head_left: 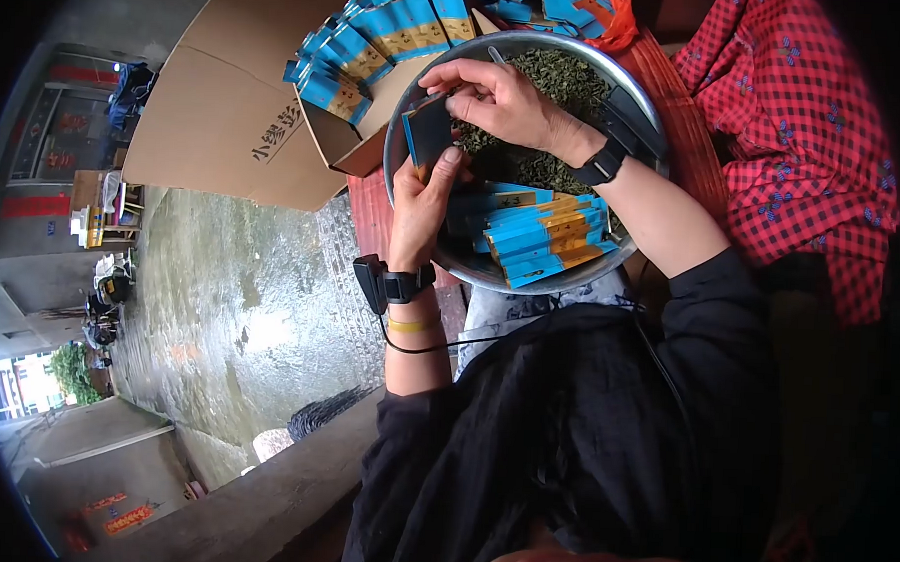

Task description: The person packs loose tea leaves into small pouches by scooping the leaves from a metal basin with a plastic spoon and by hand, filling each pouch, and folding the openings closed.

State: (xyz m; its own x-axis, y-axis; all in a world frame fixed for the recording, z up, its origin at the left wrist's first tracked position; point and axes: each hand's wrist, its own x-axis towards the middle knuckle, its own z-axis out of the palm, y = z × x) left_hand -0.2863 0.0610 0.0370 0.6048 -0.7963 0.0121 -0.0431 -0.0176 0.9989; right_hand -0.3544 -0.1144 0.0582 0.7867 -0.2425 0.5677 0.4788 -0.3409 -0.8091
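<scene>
My left hand (422, 196) grips a small packet (430, 134) by its lower end, thumb on the near side. The packet's visible face is dark, with a blue edge. At its upper end is my right hand (511, 105), fingers slightly bent and apart, the tips close to the packet's top; whether they touch it is unclear. Both hands are over a wide metal basin (657, 120) holding dark green dried leaves (556, 77). Several blue-and-gold packets (546, 233) lie in its near part, on the leaves. A thin handle (496, 55) sticks up by the far rim.
Beyond the basin, a cardboard box (243, 95) holds rows of blue-and-gold packets (394, 31). An orange-red plastic bag (618, 19) lies by more packets. Red checked cloth (792, 125) hangs at the right. A wet paved yard (241, 294) stretches to the left.
</scene>
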